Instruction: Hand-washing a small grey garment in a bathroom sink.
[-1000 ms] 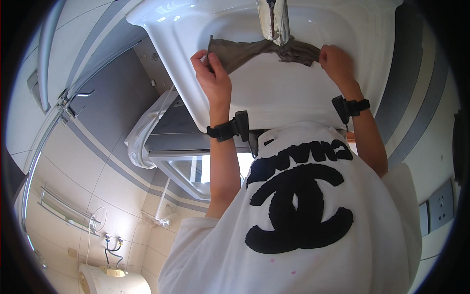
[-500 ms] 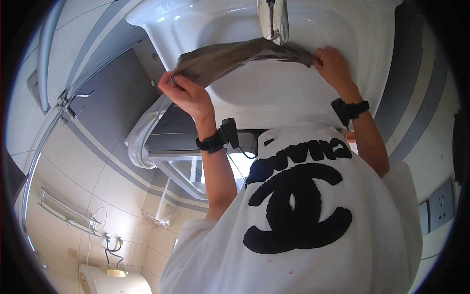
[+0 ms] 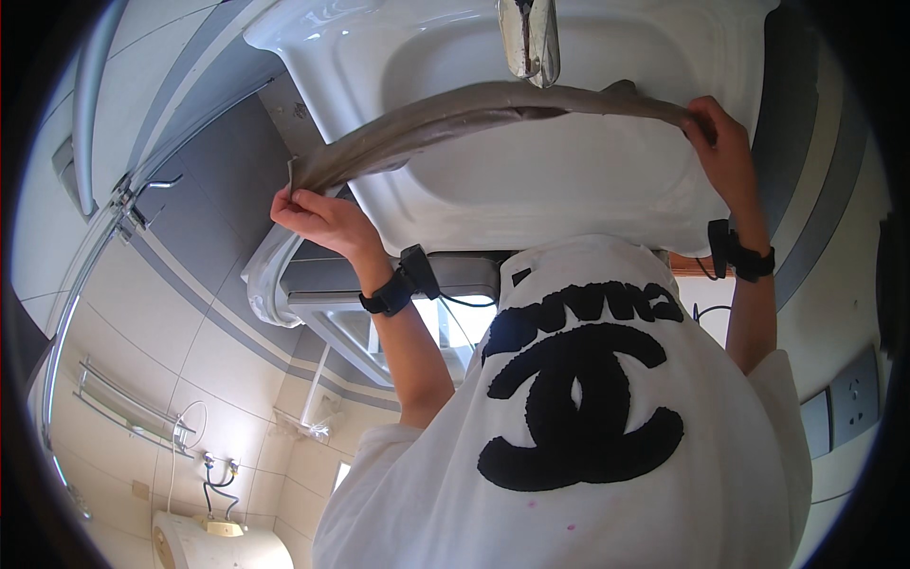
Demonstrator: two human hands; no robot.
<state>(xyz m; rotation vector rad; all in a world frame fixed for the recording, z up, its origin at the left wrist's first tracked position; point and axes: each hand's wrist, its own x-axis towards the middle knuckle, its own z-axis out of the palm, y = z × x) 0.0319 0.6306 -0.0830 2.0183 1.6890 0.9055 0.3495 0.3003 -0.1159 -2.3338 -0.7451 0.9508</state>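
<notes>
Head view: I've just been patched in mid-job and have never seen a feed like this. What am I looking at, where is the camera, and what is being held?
There is no machine here, only a person's two bare hands. The single picture comes from a wide fisheye camera worn on the person's head and looking down, so straight edges bend. The person's white shirt with a black emblem fills the bottom. The left hand and the right hand each grip one end of a long grey-brown cloth. It is stretched between them over a white ceramic washbasin. A shiny metal tap hangs at the top. A black strap sits on each wrist.
</notes>
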